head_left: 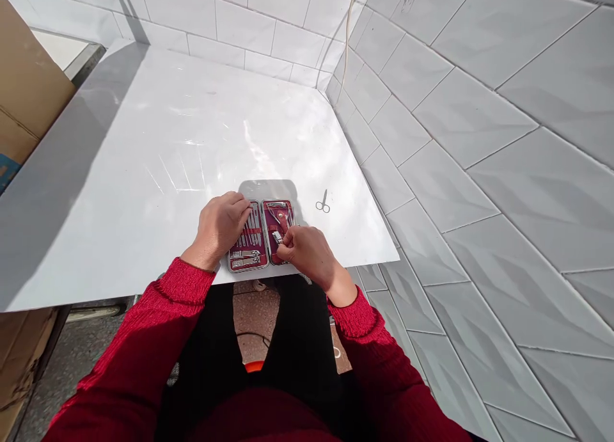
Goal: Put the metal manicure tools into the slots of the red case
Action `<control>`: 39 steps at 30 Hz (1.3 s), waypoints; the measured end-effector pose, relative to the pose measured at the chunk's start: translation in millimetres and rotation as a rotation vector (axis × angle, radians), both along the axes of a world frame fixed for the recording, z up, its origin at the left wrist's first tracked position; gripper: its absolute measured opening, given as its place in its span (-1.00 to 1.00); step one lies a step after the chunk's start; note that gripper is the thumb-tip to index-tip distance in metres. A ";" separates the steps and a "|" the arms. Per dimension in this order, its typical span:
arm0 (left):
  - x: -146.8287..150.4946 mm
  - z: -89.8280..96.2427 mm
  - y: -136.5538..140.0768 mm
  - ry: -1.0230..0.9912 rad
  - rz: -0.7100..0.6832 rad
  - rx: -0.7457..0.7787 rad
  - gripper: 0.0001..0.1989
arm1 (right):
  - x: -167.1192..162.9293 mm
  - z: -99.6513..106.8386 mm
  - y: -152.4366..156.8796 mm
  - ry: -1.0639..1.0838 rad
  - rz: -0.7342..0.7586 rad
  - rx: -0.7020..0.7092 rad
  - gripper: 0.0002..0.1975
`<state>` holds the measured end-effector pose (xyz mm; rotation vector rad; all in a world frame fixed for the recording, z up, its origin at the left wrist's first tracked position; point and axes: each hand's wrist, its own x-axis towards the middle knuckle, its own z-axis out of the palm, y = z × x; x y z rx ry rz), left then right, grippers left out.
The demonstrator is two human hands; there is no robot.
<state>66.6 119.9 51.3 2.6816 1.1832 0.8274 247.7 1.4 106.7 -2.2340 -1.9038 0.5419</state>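
A manicure case [230, 261] lies opened flat at the near edge of the white table, with a dark red lining. Its left half holds several slim metal tools [254, 228] in a row, and two nail clippers [244, 261] lie below them. In the right half sits a pair of nippers [283, 218]. My left hand [218, 226] is closed at the case's upper left edge, its fingertips on the rim. Between thumb and fingers of my right hand [309, 253] is a small shiny nail clipper [277, 237], partly hidden, over the right half.
Small scissors [323, 203] lie on the white table [192, 122], right of the case. Tiled walls [432, 141] border the table at the back and right. A cardboard box [29, 77] stands at the left. A pale cable [348, 32] hangs in the corner.
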 end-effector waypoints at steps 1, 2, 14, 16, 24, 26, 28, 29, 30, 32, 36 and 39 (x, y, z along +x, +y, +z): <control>-0.2 -0.7 0.2 -0.005 -0.001 0.000 -0.69 | -1.2 -1.2 1.3 -0.018 -0.007 0.004 -0.83; -0.3 -1.2 0.2 -0.010 -0.001 -0.001 -0.70 | -2.7 -3.0 3.2 -0.038 -0.017 0.014 -0.83; -0.6 -1.0 -0.7 0.000 0.001 -0.010 -0.66 | -17.6 -11.4 12.8 -0.060 -0.055 0.144 -0.83; -1.5 -1.6 -0.6 0.000 0.005 -0.010 -0.67 | -10.4 -14.4 6.5 0.019 -0.058 0.202 -0.82; -3.3 4.0 -0.2 -0.024 -0.012 0.024 -0.67 | 73.6 -12.0 19.1 -0.064 -0.357 0.216 -0.80; -3.3 6.2 0.6 -0.032 -0.023 0.021 -0.66 | 92.2 -8.6 28.3 -0.137 -0.419 0.171 -0.79; -3.4 8.2 0.8 -0.039 -0.032 0.020 -0.66 | 102.9 -6.7 36.8 -0.191 -0.440 0.122 -0.77; -3.4 9.2 0.7 -0.038 -0.032 0.021 -0.66 | 105.5 -6.2 40.7 -0.215 -0.437 0.094 -0.76; -3.5 10.0 0.7 -0.033 -0.029 0.022 -0.66 | 106.8 -5.9 44.2 -0.234 -0.429 0.065 -0.75; -3.5 11.1 0.5 -0.018 -0.014 0.020 -0.66 | 106.8 -5.2 50.3 -0.258 -0.408 0.005 -0.77; -3.1 10.3 0.9 -0.011 -0.001 0.010 -0.67 | 104.3 -2.6 57.2 -0.265 -0.385 -0.054 -0.80; -2.8 8.9 0.7 -0.033 -0.008 0.008 -0.65 | 103.4 -2.4 59.6 -0.273 -0.381 -0.043 -0.75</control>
